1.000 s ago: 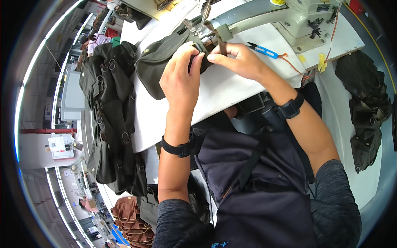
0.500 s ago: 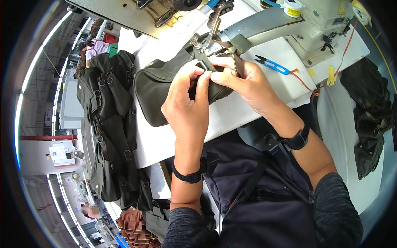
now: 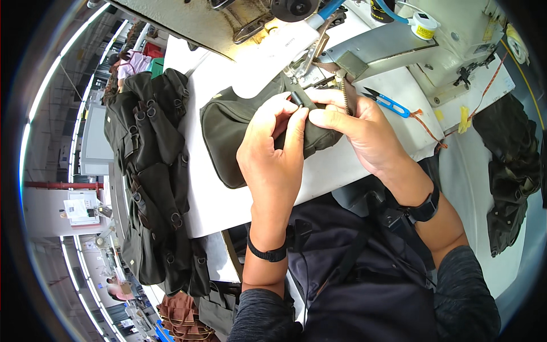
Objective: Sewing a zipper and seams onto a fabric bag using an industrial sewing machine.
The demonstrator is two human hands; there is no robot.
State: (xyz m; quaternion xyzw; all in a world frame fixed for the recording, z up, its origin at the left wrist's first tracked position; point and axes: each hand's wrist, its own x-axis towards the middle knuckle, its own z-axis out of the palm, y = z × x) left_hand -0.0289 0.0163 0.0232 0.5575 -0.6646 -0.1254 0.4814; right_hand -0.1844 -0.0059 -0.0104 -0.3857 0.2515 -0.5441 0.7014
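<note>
My left hand point(image 3: 273, 145) pinches a fold of a dark olive fabric bag point(image 3: 225, 134), with a small black cylindrical piece point(image 3: 296, 99) between or beside its fingertips. Close against it, my right hand point(image 3: 362, 128) is closed on the bag's edge, thumb pointing toward the left fingertips. A zipper strip point(image 3: 343, 91) runs up by the right fingers. The bag lies on the white sewing table point(image 3: 268, 196), right under the sewing machine's needle area point(image 3: 299, 65). Exactly what the fingertips grip is partly hidden.
Blue thread snips point(image 3: 388, 104) lie right of my hands, near an orange cord point(image 3: 427, 125). The sewing machine point(image 3: 456, 40) fills the top. Dark bags with metal rings point(image 3: 154, 171) are heaped at left; more dark fabric pieces point(image 3: 507, 171) hang at right. Brown pieces point(image 3: 185, 316) sit lower left.
The bag, both hands and the table appear shifted slightly right and down, along with the machine, as the view moves. The hands keep the same pinching hold.
</note>
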